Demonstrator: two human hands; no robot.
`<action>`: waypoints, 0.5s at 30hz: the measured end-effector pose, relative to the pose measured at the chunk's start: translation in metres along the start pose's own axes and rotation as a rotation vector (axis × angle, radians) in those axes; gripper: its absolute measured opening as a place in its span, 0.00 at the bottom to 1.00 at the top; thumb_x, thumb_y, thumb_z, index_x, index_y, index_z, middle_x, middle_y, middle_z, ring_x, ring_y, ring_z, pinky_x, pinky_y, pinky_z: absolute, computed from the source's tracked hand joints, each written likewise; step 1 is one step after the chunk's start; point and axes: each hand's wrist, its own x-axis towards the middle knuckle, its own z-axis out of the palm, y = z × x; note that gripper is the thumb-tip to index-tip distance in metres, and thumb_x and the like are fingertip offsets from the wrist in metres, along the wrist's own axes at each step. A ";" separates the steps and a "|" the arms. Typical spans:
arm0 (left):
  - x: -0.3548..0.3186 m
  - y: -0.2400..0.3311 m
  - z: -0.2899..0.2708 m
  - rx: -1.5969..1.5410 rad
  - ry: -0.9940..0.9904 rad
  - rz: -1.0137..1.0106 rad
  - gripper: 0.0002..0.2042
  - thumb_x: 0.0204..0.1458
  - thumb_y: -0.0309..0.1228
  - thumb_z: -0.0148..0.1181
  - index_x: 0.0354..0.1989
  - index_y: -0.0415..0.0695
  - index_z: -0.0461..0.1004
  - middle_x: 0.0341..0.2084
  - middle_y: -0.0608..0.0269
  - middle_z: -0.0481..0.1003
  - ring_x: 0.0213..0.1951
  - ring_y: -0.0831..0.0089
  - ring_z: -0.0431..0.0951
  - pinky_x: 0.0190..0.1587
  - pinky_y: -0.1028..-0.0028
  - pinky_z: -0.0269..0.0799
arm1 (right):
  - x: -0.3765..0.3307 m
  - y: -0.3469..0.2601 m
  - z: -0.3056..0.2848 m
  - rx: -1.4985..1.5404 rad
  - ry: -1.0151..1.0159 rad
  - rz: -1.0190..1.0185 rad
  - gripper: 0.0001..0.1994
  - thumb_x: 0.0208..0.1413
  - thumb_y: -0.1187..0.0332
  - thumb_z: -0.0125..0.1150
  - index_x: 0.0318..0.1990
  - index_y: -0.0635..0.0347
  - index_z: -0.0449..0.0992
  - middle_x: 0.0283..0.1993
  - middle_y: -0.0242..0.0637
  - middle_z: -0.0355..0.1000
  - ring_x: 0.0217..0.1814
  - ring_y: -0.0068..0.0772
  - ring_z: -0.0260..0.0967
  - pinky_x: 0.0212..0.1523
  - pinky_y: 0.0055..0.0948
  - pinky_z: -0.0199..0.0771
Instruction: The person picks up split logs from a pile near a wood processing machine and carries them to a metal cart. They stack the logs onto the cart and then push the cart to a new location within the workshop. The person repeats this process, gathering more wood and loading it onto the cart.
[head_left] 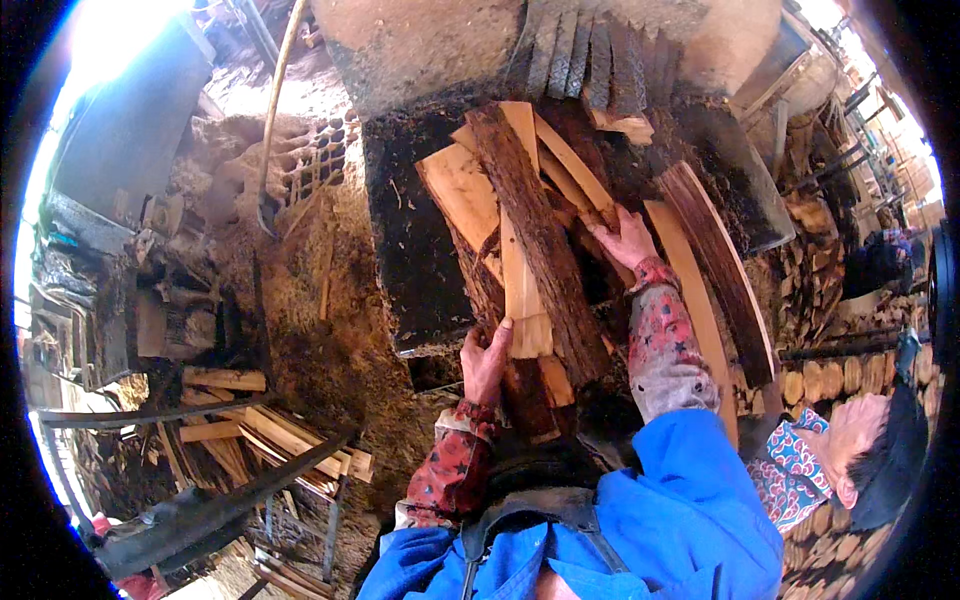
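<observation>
A bundle of split firewood slabs sticks out of a dark, soot-black opening in an earthen wall. My left hand grips the near end of a pale slab in the bundle. My right hand presses on the wood at the right side of the bundle, fingers spread against it. A long bark-covered log lies on top of the pile. Both forearms wear red patterned sleeves under a blue jacket.
Two curved slabs lean at the right of the opening. Stacked logs fill the right side, where another person stands close by. Loose planks lie at lower left beside a dark metal bar. A long pole leans at upper left.
</observation>
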 end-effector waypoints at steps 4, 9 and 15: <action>0.015 -0.020 -0.002 -0.017 0.008 0.047 0.27 0.52 0.43 0.65 0.48 0.30 0.71 0.40 0.57 0.77 0.40 0.73 0.75 0.44 0.73 0.71 | -0.022 -0.004 0.018 0.065 0.038 -0.079 0.34 0.51 0.48 0.59 0.59 0.62 0.63 0.52 0.64 0.62 0.48 0.64 0.69 0.47 0.48 0.74; -0.012 0.020 -0.023 0.036 0.022 -0.036 0.22 0.54 0.40 0.64 0.46 0.32 0.72 0.36 0.61 0.77 0.37 0.76 0.74 0.42 0.76 0.70 | -0.091 -0.040 0.022 0.181 0.116 -0.144 0.30 0.48 0.61 0.66 0.57 0.66 0.63 0.50 0.64 0.61 0.46 0.66 0.68 0.43 0.49 0.75; -0.023 0.002 -0.069 -0.263 -0.050 -0.225 0.21 0.57 0.38 0.59 0.52 0.34 0.68 0.42 0.62 0.74 0.41 0.76 0.74 0.44 0.75 0.70 | -0.144 -0.082 0.008 0.221 0.030 -0.165 0.31 0.48 0.68 0.65 0.61 0.63 0.61 0.52 0.54 0.60 0.53 0.61 0.64 0.49 0.43 0.70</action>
